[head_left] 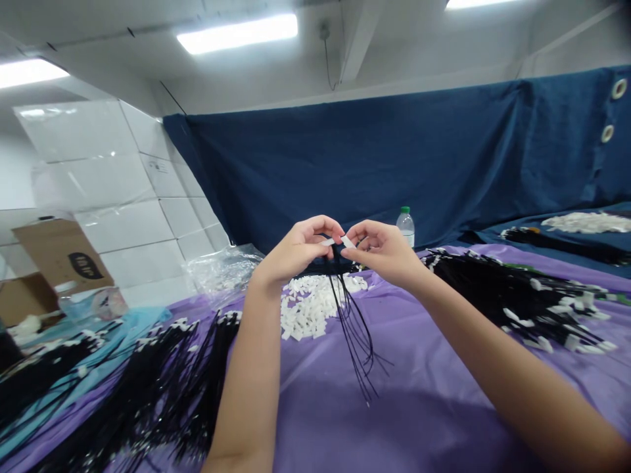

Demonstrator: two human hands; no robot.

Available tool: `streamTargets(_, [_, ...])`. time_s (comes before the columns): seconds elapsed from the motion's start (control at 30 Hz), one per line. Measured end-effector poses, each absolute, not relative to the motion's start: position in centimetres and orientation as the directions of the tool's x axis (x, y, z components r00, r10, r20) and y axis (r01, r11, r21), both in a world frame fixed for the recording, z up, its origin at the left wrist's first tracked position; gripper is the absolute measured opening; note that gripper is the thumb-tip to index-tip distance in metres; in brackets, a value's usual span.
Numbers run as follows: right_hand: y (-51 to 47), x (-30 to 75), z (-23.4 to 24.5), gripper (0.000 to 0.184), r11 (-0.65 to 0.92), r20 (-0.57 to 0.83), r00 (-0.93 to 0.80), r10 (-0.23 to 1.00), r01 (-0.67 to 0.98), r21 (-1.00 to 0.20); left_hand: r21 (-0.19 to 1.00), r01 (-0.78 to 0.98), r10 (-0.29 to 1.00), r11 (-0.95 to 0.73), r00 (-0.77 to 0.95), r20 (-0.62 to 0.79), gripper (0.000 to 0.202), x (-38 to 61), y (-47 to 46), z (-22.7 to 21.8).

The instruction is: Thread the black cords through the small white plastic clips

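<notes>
In the middle of the head view, both my hands are raised close together over the table. My left hand pinches a small white connector between thumb and fingertips. With thumb and index finger, my right hand grips another white connector, angled towards the first. Several thin black wires hang in a loose loop from between the hands, their lower ends dangling above the cloth. Where the wires meet the white pieces is too small and partly covered by fingers. Behind my hands lies a heap of white connectors.
A purple cloth covers the table. Bundles of black wires with white ends lie at left and right. Behind are a clear bottle, crumpled plastic film, a brown carton, white boxes and a blue curtain.
</notes>
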State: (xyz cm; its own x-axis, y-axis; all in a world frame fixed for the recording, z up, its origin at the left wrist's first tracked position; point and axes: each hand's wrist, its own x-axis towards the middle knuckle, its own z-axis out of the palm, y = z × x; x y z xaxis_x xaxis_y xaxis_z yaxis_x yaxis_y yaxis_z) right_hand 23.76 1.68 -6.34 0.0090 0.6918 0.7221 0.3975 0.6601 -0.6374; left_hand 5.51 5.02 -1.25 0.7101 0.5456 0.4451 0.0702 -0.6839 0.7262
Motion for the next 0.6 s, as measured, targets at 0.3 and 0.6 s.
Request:
streamTargets(0.3, [1.53,24.02,-6.46,0.015,0.685,0.833,-0.12,0.54,0.638,-0.352,0.762,0.147,0.608,-0.631,0.703,0.368,0.016,5.66,5.07,-1.27])
streamTargets(0.6, [1.07,23.8,-6.32,0.006,0.669,0.871,-0.136,0.473,0.699,-0.254,0.671,0.253,0.59,-0.697,0.735,0.336,0.028,5.75,4.75,-1.18])
